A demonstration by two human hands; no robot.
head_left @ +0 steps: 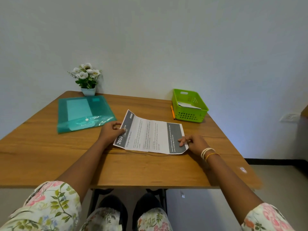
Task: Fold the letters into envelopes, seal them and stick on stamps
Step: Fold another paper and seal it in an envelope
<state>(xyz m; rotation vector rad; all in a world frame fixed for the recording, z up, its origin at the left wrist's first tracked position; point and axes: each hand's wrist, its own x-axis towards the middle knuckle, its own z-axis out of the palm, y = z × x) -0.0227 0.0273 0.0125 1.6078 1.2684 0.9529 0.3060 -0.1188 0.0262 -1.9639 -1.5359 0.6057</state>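
Nearest the camera are two flowered sleeves (pixel 50 205) and the person's knees under the edge of a wooden table (pixel 133 170). On the table, both hands hold a printed letter (pixel 150 134) that lies crosswise in front of the person, with creases across it and grey bands at both ends. The left hand (pixel 110 132) pinches the letter's left end, thumb on top of the paper and fingers curled under its edge, which is lifted a little off the table. The right hand (pixel 194 143), with bangles (pixel 208 153) on its wrist, holds the right end, fingertips pressed on the grey band and thumb at the curled corner. Farther left lies a teal plastic folder (pixel 83 112), flat, with a snap button on its flap. Farther right stands a green basket (pixel 190 105) with white papers inside, and an orange pencil (pixel 173 112) lies just beside its left wall. At the far left corner, against the wall, stands a small pot of white flowers (pixel 87 79).
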